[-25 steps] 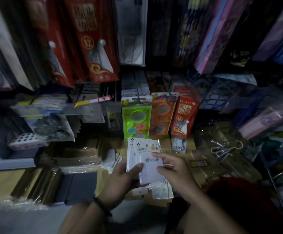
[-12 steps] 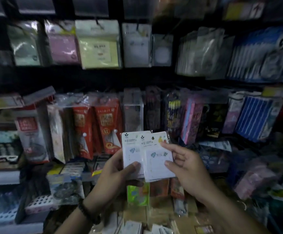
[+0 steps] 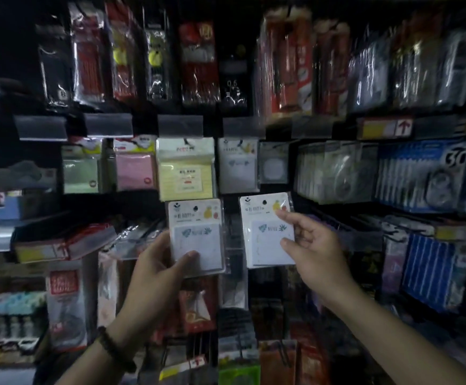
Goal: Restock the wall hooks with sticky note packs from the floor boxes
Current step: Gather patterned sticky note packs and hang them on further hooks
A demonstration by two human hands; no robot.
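My left hand [image 3: 158, 266] grips a white sticky note pack [image 3: 195, 232] by its lower left, thumb across the front; more packs may lie behind it. My right hand [image 3: 308, 245] pinches a second, matching white pack [image 3: 265, 240] at its right edge, held apart from the first. Both packs are raised in front of the wall display. Just above them hangs a matching white pack on a wall hook [image 3: 237, 165], beside a yellow pack [image 3: 186, 169], a pink pack [image 3: 134, 169] and a green pack [image 3: 80, 170].
Hooks carry dense rows of stationery: red and black pen packs [image 3: 198, 62] above, clear packets [image 3: 334, 170] and blue packs [image 3: 426, 173] to the right. Grey price-label holders [image 3: 180, 126] run along the rail. More goods hang below the hands.
My view has swung up from the floor boxes to the wall hooks. The packs were held together in both hands; now my right hand has pulled one pack away to the right and up.
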